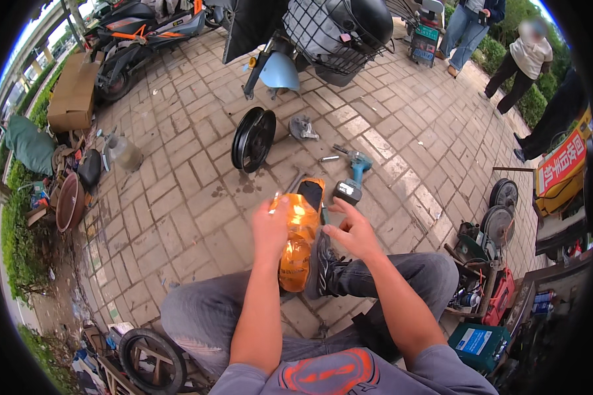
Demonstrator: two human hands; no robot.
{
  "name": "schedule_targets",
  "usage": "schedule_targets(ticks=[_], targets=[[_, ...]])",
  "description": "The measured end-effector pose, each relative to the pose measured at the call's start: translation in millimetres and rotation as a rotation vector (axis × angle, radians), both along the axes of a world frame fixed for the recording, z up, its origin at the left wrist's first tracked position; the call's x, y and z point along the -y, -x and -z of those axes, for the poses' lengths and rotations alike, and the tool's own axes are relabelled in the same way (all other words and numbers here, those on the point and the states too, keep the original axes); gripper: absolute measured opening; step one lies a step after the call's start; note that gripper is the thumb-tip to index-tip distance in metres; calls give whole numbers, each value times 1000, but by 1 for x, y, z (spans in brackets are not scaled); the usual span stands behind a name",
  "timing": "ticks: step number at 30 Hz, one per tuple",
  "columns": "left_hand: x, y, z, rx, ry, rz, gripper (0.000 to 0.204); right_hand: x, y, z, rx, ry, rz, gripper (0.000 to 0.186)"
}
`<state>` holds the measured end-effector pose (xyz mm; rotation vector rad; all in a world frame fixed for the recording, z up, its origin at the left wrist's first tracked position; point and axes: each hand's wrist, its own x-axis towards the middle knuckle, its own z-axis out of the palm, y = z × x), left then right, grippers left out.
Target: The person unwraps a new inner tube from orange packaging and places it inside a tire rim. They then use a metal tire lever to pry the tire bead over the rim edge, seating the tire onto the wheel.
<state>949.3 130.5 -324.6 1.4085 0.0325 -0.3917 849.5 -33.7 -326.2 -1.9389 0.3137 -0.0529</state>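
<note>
A shiny orange plastic wrapper (296,253) stands between my feet, with something black (311,192) showing at its open top end. My left hand (270,224) has its fingers closed at the wrapper's left edge, and a small white and orange stick-like piece (274,203) shows by the fingertips. To the right, my right hand (354,232) is held above my dark shoe (319,263), thumb and fingers apart with nothing between them. Just beyond it lies a teal cordless power tool (358,168) with a dark battery. A hammer-like tool (297,180) lies past the wrapper.
Ahead on the paving stand a black wheel rim (252,140) and a small metal part (302,128). A scooter with a basket (336,39) is beyond. Tools and a red case (501,296) crowd my right; a tyre (151,361) lies lower left. People stand at the far right.
</note>
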Motion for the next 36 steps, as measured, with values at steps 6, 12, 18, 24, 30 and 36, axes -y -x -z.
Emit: schedule_targets(ticks=[6, 12, 18, 24, 30, 36], targets=[[9, 9, 12, 18, -150, 189, 68, -13, -16, -21, 160, -144, -217, 62], [-22, 19, 76, -334, -77, 185, 66, 46, -2, -11, -181, 135, -390, 43], [1, 25, 101, -480, 78, 274, 56, 30, -2, 52, -173, 452, -304, 48], [17, 32, 127, -538, 97, 160, 58, -9, -9, 185, -174, -183, 135, 50], [-9, -3, 34, -66, 31, -115, 30, 20, -8, 30, -216, 310, -157, 79], [9, 19, -7, -193, -31, 309, 49, -7, -16, -39, 291, 172, -336, 72]])
